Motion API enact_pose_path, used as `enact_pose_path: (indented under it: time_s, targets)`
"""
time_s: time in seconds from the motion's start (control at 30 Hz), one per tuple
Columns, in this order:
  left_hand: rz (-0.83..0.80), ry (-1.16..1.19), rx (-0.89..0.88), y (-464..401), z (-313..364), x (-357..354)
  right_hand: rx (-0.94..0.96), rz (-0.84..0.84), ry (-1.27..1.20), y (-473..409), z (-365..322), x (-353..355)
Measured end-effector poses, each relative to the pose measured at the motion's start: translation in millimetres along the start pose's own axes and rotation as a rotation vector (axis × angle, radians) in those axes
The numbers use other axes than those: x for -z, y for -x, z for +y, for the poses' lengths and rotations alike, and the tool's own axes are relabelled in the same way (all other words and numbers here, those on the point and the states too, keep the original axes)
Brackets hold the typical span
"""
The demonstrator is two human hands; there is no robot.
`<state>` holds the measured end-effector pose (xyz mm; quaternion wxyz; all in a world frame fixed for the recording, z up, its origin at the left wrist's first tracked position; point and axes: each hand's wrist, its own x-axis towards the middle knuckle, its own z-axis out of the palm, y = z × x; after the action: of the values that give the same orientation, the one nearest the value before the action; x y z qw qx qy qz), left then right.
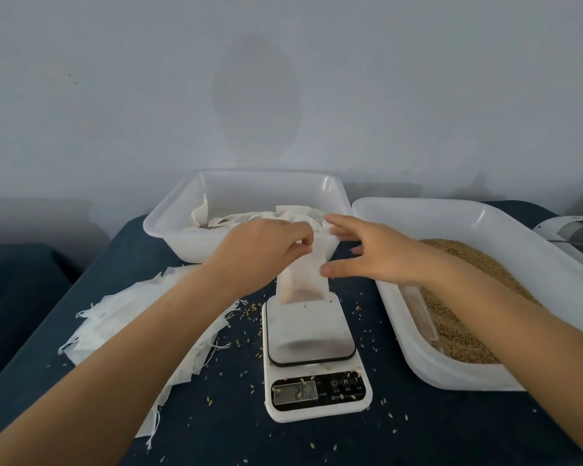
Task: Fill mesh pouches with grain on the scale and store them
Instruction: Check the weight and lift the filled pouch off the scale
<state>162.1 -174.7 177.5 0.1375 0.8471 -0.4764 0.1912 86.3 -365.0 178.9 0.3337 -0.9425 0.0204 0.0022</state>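
Note:
A white mesh pouch (305, 280) with brown grain in its bottom hangs just above the far end of the white scale (312, 334). My left hand (263, 250) pinches the pouch's top edge. My right hand (367, 253) hovers beside the pouch with fingers spread and straight, its thumb near the pouch's right side. The white bin (535, 260) on the right holds loose grain (465, 317). The white bin (249, 193) at the back holds several filled pouches.
A stack of empty mesh pouches (128, 317) lies left of the scale on the dark blue tabletop (418, 425), with stray grains scattered around. A clear scoop (421, 311) lies in the grain bin. A grey and white device (576, 233) sits at the far right.

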Motion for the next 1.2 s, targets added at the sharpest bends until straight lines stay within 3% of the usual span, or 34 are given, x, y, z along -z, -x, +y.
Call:
enact_pose_path:
  time_s: [0.07, 0.2, 0.33, 0.47, 0.63, 0.87, 1.03, 1.2]
  targets:
    - [-0.005, 0.030, -0.006, 4.8, 0.1, -6.3, 0.060, -0.117, -0.118, -3.8, -13.1, -11.6]
    - [0.041, 0.234, 0.021, 17.2, -1.9, -19.7, 0.099, -0.004, -0.211, -16.8, -12.6, -34.7]
    - [0.114, 0.498, 0.166, 31.9, -11.5, -36.4, 0.042, -0.059, -0.235, -17.9, -5.3, -42.6]
    - [-0.168, 0.930, 0.423, 44.7, -14.8, -51.6, -0.004, -0.084, -0.265, -22.7, -3.5, -45.2]
    - [-0.192, 1.106, 0.544, 52.4, -14.6, -69.7, -0.093, -0.186, -0.218, -32.2, -1.3, -51.8]
    - [-0.174, 1.051, 0.669, 50.2, -14.5, -83.4, -0.134, -0.164, -0.029, -39.3, -4.0, -57.4]
    - [-0.165, 0.789, 0.629, 52.3, -13.9, -88.0, -0.097, -0.134, 0.143, -39.0, -6.7, -60.2]
    - [-0.099, 0.769, 0.590, 54.5, -11.2, -87.7, -0.076, -0.073, 0.315, -32.4, -11.1, -58.1]
